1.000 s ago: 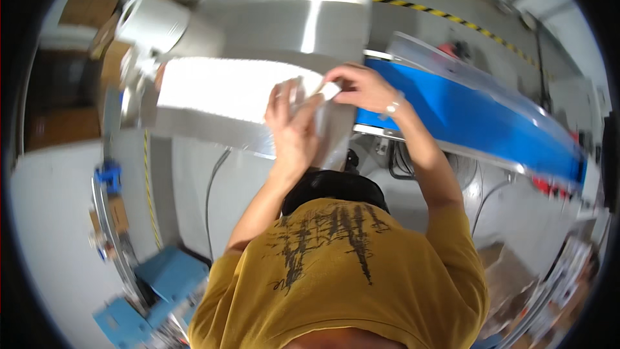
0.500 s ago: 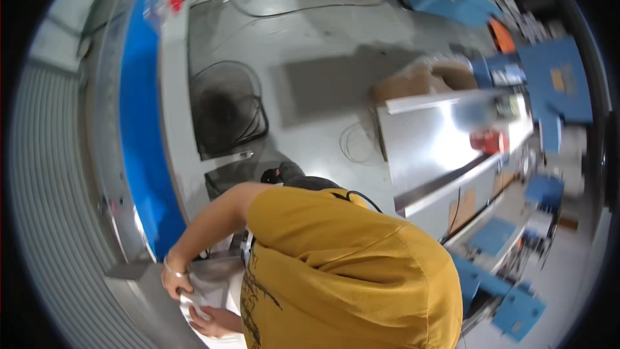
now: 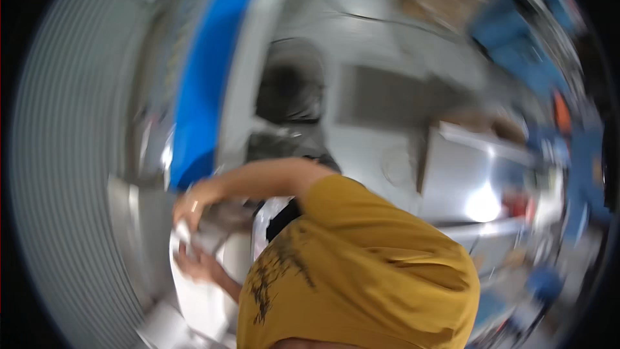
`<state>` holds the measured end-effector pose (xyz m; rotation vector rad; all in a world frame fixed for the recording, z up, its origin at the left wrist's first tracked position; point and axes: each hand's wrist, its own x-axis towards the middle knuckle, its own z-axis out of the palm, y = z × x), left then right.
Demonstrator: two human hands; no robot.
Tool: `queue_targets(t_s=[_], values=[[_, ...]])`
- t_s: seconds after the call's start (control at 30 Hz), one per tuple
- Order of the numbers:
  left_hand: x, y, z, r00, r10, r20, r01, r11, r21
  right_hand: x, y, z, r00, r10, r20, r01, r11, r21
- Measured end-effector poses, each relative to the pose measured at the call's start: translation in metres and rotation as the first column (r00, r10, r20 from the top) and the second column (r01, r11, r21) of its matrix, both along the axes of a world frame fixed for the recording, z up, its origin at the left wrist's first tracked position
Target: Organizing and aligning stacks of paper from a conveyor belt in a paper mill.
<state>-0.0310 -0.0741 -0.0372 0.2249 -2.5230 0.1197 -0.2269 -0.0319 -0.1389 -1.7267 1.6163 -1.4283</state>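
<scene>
A white, sheet-like piece (image 3: 201,300), its exact kind unclear, lies below and between my hands at the lower left. My right hand (image 3: 192,203), with a bracelet at the wrist, reaches across from above; its fingers are closed on a small raised part of the white sheet. Just below it, my left hand (image 3: 197,265) rests on the sheet with its fingers apart. Motion blurs both hands, and part of my left forearm is hidden by my yellow shirt (image 3: 368,265).
A long blue strip (image 3: 203,84) runs along a pale frame beyond my right hand. Ribbed panelling (image 3: 71,155) stands at the left. A dark floor fan (image 3: 290,87) stands on the grey floor, and a shiny metal table (image 3: 465,174) is at the right.
The whole view has swung, so the surroundings sit further right. Both hands appear higher in the picture, and more of the white sheet shows beneath them.
</scene>
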Motion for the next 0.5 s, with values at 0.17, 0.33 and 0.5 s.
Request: queue_targets(t_s=[0.17,0.33,0.5], values=[[-0.009,0.06,0.028,0.965,0.256,0.051,-0.257,0.896,0.362,-0.007,0.107,0.065,0.991,-0.084,0.108,0.06,0.976,0.209],[0.001,0.083,0.037,0.883,0.466,0.048,-0.462,0.848,0.258,-0.036,0.137,0.075,0.874,-0.366,0.319,0.18,0.854,0.488],[-0.015,0.095,0.037,0.861,0.509,0.021,-0.486,0.809,0.331,-0.186,0.22,-0.087,0.72,-0.598,-0.352,0.693,0.641,0.33]])
